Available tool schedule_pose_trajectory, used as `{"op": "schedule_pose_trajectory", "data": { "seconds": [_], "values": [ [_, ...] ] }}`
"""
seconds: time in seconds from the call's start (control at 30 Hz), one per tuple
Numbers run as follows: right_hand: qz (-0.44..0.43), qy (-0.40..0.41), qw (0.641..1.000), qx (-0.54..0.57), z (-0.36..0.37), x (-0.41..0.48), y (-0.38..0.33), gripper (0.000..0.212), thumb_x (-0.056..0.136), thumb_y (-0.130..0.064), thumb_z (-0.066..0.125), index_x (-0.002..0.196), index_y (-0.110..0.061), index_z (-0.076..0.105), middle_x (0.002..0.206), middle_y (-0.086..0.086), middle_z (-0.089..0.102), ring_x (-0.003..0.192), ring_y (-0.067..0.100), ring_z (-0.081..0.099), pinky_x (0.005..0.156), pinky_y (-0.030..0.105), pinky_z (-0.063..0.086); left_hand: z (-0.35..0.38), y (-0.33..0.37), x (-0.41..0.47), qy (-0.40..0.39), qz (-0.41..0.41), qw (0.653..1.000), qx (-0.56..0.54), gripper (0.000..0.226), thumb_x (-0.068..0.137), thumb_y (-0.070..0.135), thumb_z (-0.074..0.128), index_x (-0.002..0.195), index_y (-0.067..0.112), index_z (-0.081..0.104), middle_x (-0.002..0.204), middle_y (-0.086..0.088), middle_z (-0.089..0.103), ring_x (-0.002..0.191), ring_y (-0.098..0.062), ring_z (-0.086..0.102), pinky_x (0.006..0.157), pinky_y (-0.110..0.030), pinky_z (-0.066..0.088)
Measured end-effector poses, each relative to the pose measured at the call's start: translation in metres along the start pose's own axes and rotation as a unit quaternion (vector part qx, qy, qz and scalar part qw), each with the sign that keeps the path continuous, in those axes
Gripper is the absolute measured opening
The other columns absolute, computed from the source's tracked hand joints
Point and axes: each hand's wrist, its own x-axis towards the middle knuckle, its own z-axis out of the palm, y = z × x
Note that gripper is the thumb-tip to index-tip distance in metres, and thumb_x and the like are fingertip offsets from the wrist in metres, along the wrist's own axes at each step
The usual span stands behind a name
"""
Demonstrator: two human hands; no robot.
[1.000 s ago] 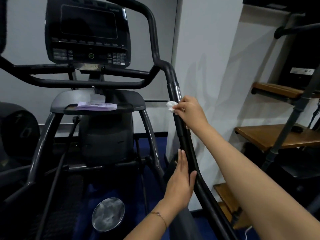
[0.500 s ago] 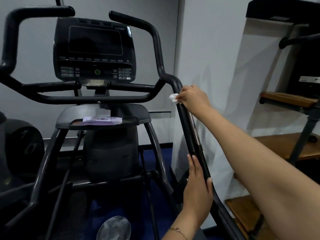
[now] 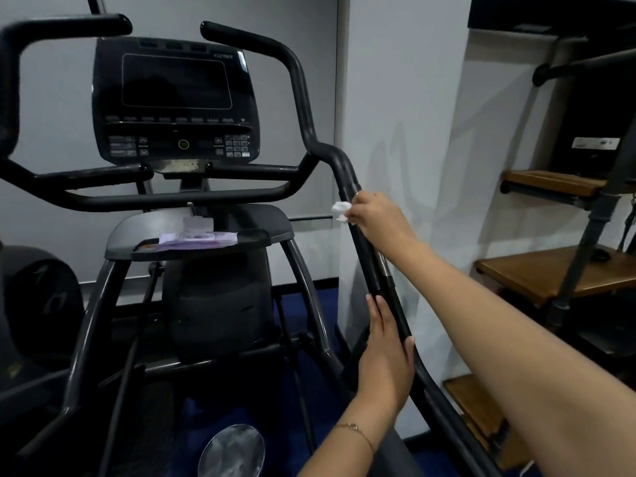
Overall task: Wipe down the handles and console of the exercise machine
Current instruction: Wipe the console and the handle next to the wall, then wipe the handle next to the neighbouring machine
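Note:
A black exercise machine fills the view, with a dark console (image 3: 173,101) at the upper middle. Its right handle bar (image 3: 364,249) runs diagonally from the console down to the lower right. My right hand (image 3: 373,218) is closed on a small white wipe (image 3: 340,211) and presses it against the upper part of this bar. My left hand (image 3: 387,356) lies flat along the same bar lower down, thumb hooked around it. The left handle (image 3: 62,27) curves across the upper left.
A purple pack of wipes (image 3: 198,242) lies on the grey tray (image 3: 275,232) under the console. A round metal lid (image 3: 234,451) sits on the blue floor. Wooden shelves on a metal frame (image 3: 537,270) stand at the right by a white wall.
The view has tilted up, showing the whole console. My right hand slid the wipe up the bar, then back down a little. My left hand stays on the bar below.

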Motion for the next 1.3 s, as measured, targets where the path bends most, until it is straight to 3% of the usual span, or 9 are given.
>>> {"op": "schedule_pose_trajectory", "data": {
  "seconds": [0.1,0.17,0.23,0.33,0.47,0.73,0.93,1.07,1.3],
  "values": [
    [0.018,-0.017,0.997,0.074,-0.003,-0.038,-0.001,0.011,0.082,-0.011,0.067,0.088,-0.005,0.073,0.089,0.01,0.063,0.08,0.031,0.059,0.067,0.031,0.044,-0.006,-0.006,0.002,-0.009,0.023,0.999,0.038,0.074,0.098,0.045,0.029,0.149,0.013,-0.016,0.156,-0.001,-0.023,0.14,-0.019,0.029,0.093,-0.029,0.046],
    [0.149,-0.071,0.974,0.158,-0.015,-0.049,-0.006,0.013,0.084,-0.012,0.064,0.093,-0.007,0.073,0.087,0.005,0.06,0.069,0.02,0.056,0.067,0.025,0.042,-0.017,-0.012,0.0,-0.02,0.014,1.0,0.009,0.07,0.099,0.037,0.038,0.151,0.018,-0.006,0.159,-0.002,-0.001,0.145,-0.018,0.019,0.107,-0.031,0.035],
    [0.286,-0.082,0.893,0.338,-0.033,-0.061,-0.014,0.015,0.086,-0.006,0.061,0.098,-0.002,0.069,0.079,0.007,0.059,0.057,0.014,0.052,0.058,0.02,0.045,-0.037,-0.015,-0.002,0.022,-0.019,0.992,-0.122,0.056,0.098,0.027,0.044,0.149,0.015,0.023,0.151,-0.004,0.033,0.139,-0.019,0.034,0.108,-0.029,0.034],
    [0.34,-0.004,0.782,0.522,-0.067,-0.086,-0.041,0.012,0.088,0.0,0.056,0.096,0.001,0.066,0.068,0.005,0.061,0.06,0.013,0.055,0.059,0.022,0.049,-0.079,-0.007,-0.009,0.108,-0.09,0.913,-0.383,0.039,0.097,0.018,0.049,0.135,0.01,0.047,0.121,-0.004,0.06,0.111,-0.02,0.058,0.092,-0.027,0.047],
    [0.313,0.011,0.744,0.591,-0.102,-0.109,-0.09,0.019,0.09,-0.001,0.054,0.077,-0.012,0.063,0.055,-0.009,0.066,0.05,0.0,0.061,0.05,0.013,0.05,-0.128,0.018,-0.04,0.09,-0.066,0.859,-0.5,0.024,0.095,0.026,0.052,0.115,0.014,0.057,0.095,0.002,0.064,0.078,-0.012,0.062,0.061,-0.016,0.053],
    [0.317,0.052,0.743,0.588,-0.137,-0.134,-0.148,0.02,0.088,-0.008,0.057,0.075,-0.02,0.065,0.061,-0.009,0.065,0.058,0.003,0.059,0.057,0.018,0.046,-0.176,0.023,-0.098,0.174,-0.046,0.869,-0.461,0.012,0.089,0.009,0.061,0.081,0.017,0.064,0.077,0.0,0.065,0.065,-0.007,0.06,0.066,-0.017,0.052],
    [0.393,0.057,0.656,0.642,-0.134,-0.158,-0.165,0.025,0.089,0.001,0.045,0.076,-0.013,0.061,0.07,0.002,0.063,0.056,0.007,0.056,0.053,0.019,0.044,-0.184,0.009,-0.121,0.175,-0.044,0.878,-0.443,0.016,0.091,0.005,0.057,0.082,0.015,0.065,0.08,-0.004,0.067,0.073,-0.014,0.063,0.075,-0.028,0.056],
    [0.448,0.113,0.675,0.575,-0.111,-0.175,-0.175,0.018,0.092,-0.005,0.046,0.091,-0.02,0.057,0.087,0.002,0.06,0.068,0.008,0.056,0.064,0.023,0.048,-0.179,0.004,-0.122,0.173,-0.061,0.922,-0.342,0.013,0.095,0.015,0.051,0.087,0.02,0.061,0.09,-0.008,0.068,0.084,-0.021,0.065,0.082,-0.037,0.056],
    [0.337,0.093,0.824,0.445,-0.092,-0.194,-0.193,0.017,0.082,-0.03,0.066,0.094,-0.031,0.054,0.093,-0.006,0.058,0.082,0.007,0.055,0.07,0.018,0.047,-0.166,0.001,-0.126,0.157,-0.009,0.971,-0.178,0.018,0.093,0.007,0.049,0.09,0.024,0.055,0.07,0.011,0.054,0.062,0.0,0.049,0.053,-0.002,0.039]
  ]
}}
